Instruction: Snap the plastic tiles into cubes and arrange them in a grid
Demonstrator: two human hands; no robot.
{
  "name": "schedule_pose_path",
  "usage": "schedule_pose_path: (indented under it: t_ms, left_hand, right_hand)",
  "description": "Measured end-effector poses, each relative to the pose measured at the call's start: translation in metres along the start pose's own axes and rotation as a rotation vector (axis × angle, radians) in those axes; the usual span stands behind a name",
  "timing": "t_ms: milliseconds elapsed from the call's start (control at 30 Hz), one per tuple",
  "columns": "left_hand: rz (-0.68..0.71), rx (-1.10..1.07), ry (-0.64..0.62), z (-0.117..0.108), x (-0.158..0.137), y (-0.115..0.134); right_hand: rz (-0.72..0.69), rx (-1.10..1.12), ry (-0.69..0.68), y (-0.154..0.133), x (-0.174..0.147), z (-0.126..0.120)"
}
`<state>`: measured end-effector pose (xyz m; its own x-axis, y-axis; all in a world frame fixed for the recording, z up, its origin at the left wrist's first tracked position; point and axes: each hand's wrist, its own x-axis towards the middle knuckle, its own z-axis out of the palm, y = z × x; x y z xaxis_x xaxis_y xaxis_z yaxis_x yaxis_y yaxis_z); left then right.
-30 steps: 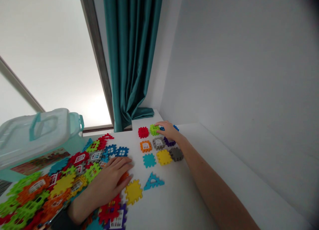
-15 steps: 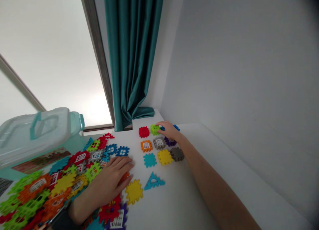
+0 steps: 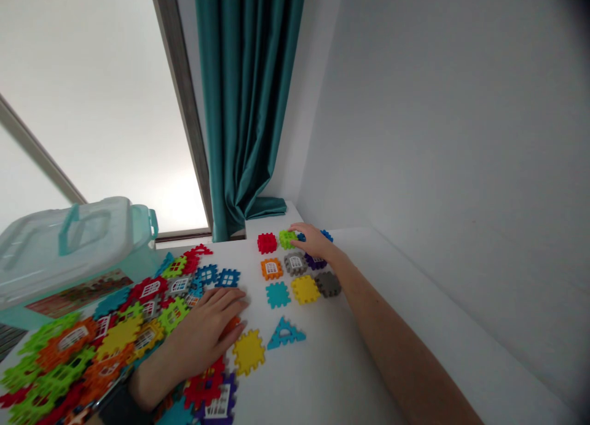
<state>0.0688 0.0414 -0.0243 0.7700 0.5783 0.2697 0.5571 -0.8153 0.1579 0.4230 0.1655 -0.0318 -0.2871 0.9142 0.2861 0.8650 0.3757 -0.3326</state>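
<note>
My left hand (image 3: pixel 209 327) lies palm down at the right edge of a pile of toothed plastic building tiles, its fingers stretched out. Under its fingers shows part of an orange tile (image 3: pixel 233 323). Farther back, my right hand (image 3: pixel 314 241) has its thumb and index finger around the right side of a green toothed piece (image 3: pixel 286 239). A blue piece (image 3: pixel 326 235) is partly hidden behind this hand. Around it sit a red piece (image 3: pixel 267 243), an orange window tile (image 3: pixel 271 268), a grey window tile (image 3: pixel 295 263) and a purple tile (image 3: pixel 316 262).
Nearer lie a light blue tile (image 3: pixel 278 295), a yellow tile (image 3: pixel 305 289), a dark grey tile (image 3: pixel 327 284), a blue triangle (image 3: pixel 286 334) and another yellow tile (image 3: pixel 249 352). A lidded plastic box (image 3: pixel 106 253) stands left. Behind hangs a teal curtain (image 3: pixel 249 105); a wall (image 3: pixel 437 136) rises right.
The view has shifted very slightly. Both hands stay in the same places, and the tiles have not visibly moved.
</note>
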Motion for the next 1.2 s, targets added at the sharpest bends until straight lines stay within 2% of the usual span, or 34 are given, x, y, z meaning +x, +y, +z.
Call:
schedule_pose_path:
  t_ms: [200, 533, 667, 767, 933, 1200]
  left_hand:
    - [-0.014, -0.024, -0.022, 0.0, 0.0, 0.001]
    - [-0.017, -0.017, -0.047, -0.006, 0.002, 0.006]
    - [-0.009, 0.007, -0.011, -0.025, 0.003, -0.003]
    - [-0.075, 0.006, 0.035, -0.046, 0.0, -0.013]
    - [-0.155, 0.005, 0.041, -0.068, -0.02, -0.026]
    - [-0.246, 0.073, 0.025, -0.073, -0.073, -0.038]
  right_hand:
    - [-0.031, -0.01, -0.015, -0.025, -0.002, -0.01]
    - [-0.172, -0.026, -0.07, -0.103, -0.014, -0.016]
    - [-0.282, -0.064, -0.082, -0.129, -0.023, -0.016]
    - [-0.334, -0.055, -0.097, -0.146, -0.029, -0.013]
    - [-0.405, -0.039, -0.17, -0.172, -0.036, -0.004]
    - [-0.451, -0.025, -0.257, -0.205, -0.04, 0.014]
